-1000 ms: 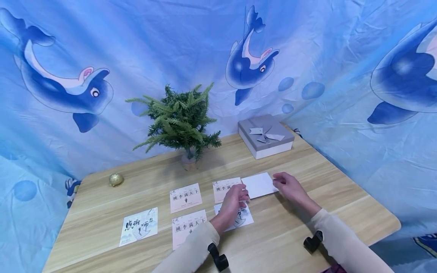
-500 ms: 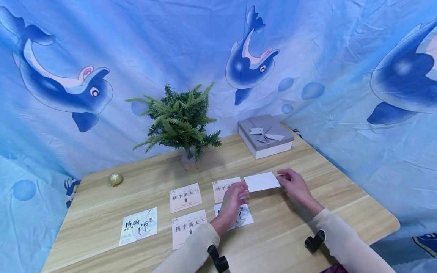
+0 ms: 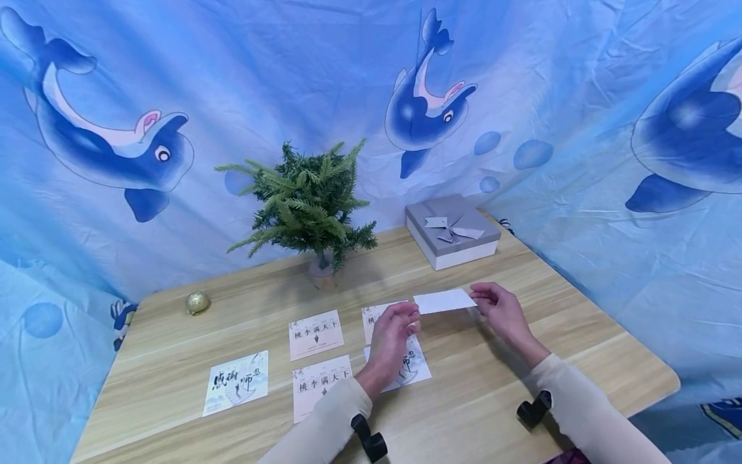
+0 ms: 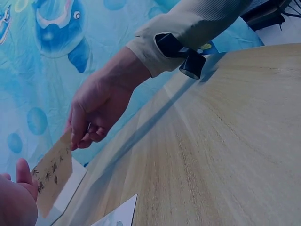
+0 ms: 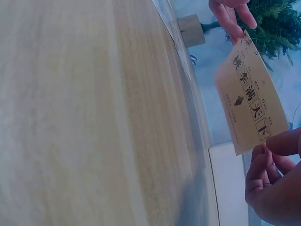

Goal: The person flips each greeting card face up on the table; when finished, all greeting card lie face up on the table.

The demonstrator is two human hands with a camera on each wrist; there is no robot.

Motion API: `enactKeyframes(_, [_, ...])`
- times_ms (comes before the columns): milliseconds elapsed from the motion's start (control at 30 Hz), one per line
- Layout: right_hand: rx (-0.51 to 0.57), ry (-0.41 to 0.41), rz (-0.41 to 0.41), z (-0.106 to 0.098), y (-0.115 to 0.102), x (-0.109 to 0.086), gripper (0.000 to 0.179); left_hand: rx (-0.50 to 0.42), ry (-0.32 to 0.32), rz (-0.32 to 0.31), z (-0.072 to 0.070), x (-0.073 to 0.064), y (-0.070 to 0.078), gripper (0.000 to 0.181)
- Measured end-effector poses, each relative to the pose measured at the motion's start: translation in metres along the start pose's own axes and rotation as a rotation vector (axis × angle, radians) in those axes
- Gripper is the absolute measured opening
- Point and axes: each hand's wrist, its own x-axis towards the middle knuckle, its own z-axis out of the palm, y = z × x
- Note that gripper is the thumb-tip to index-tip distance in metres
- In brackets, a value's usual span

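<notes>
My right hand (image 3: 505,317) pinches the right end of a card (image 3: 445,301) just above the table. Its blank white side faces up in the head view, and the underside with black characters shows on the card (image 5: 251,96) in the right wrist view. At the card's other end is my left hand (image 3: 394,345), fingers loosely bent and fingertips by the edge; whether they touch it is hard to tell. Under the left hand lie a pink card (image 3: 373,328) and a blue-white card (image 3: 414,367), both partly hidden.
Two more pink cards (image 3: 315,335) and a blue-white card (image 3: 236,383) lie to the left. A small artificial pine tree (image 3: 307,200), a grey gift box with a bow (image 3: 452,232) and a gold bauble (image 3: 198,302) stand towards the back of the wooden table (image 3: 243,309).
The card has shifted slightly right and risen off the table, tilting so less of its white side shows. My right hand moved up with it; the left stayed nearly in place.
</notes>
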Motion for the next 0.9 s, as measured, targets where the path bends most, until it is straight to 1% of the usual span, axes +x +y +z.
enactKeyframes(167, [0.026, 0.023, 0.002, 0.0, -0.001, 0.0, 0.028, -0.01, -0.005, -0.007, 0.001, -0.001, 0.003, 0.035])
enactKeyframes(367, [0.0, 0.085, 0.024, 0.0, -0.001, 0.001, 0.025, -0.006, -0.057, -0.035, 0.001, -0.001, 0.004, 0.037])
enactKeyframes(433, [-0.011, 0.094, 0.035, 0.0, 0.0, 0.002, 0.024, 0.022, -0.073, -0.035, 0.001, -0.001, 0.002, 0.038])
enactKeyframes(567, [-0.021, 0.097, 0.05, 0.001, 0.002, 0.004, 0.022, 0.145, -0.103, -0.033, -0.001, -0.001, -0.002, 0.042])
enactKeyframes(667, [-0.037, 0.079, 0.061, 0.001, 0.003, 0.005, 0.021, 0.214, -0.118, -0.048, -0.002, -0.002, -0.003, 0.046])
enactKeyframes(800, [-0.081, 0.03, 0.09, 0.002, 0.004, 0.006, 0.022, 0.23, -0.129, -0.067, -0.003, 0.0, -0.005, 0.048])
enactKeyframes(900, [-0.11, 0.011, 0.099, 0.004, 0.007, 0.007, 0.021, 0.268, -0.128, -0.083, -0.005, 0.0, -0.008, 0.047])
